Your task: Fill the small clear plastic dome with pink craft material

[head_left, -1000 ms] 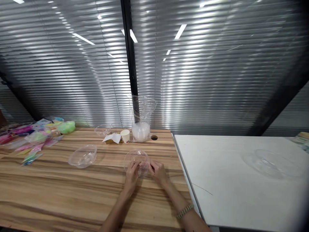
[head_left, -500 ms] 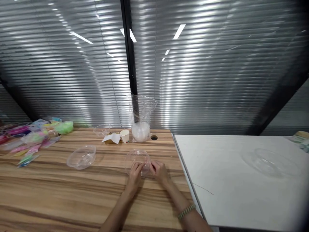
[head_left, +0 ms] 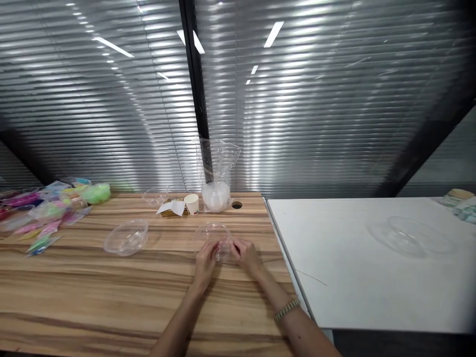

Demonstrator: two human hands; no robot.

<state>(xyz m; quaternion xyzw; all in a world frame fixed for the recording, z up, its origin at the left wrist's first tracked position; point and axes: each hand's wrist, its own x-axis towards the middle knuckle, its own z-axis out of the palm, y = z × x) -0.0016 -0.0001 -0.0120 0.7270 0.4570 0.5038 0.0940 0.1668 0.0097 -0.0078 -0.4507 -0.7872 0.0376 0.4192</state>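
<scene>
A clear, round plastic bowl (head_left: 211,227) stands on the wood-grain table in front of me. My left hand (head_left: 206,259) is at its near side, fingertips pinched together over the rim area. Just to the right, my right hand (head_left: 246,255) is also closed in a pinch, with a beaded bracelet (head_left: 287,309) on that forearm. Both sets of fingertips are close together. A faint reddish tint shows between them, but whatever they hold is too small to make out. A second clear plastic bowl (head_left: 127,239) sits to the left.
Behind the bowl are a paper cup (head_left: 192,204), a small box with white paper (head_left: 173,208) and a clear bag of white material (head_left: 216,196). Colourful packets (head_left: 50,210) pile up at left. On the white table (head_left: 357,287) lie a thin reddish strand (head_left: 312,277) and clear plasticware (head_left: 420,235).
The view has tilted slightly downward, so the scene sits a little higher. Both hands stay pinched near the bowl, with only slight finger and wrist movement.
</scene>
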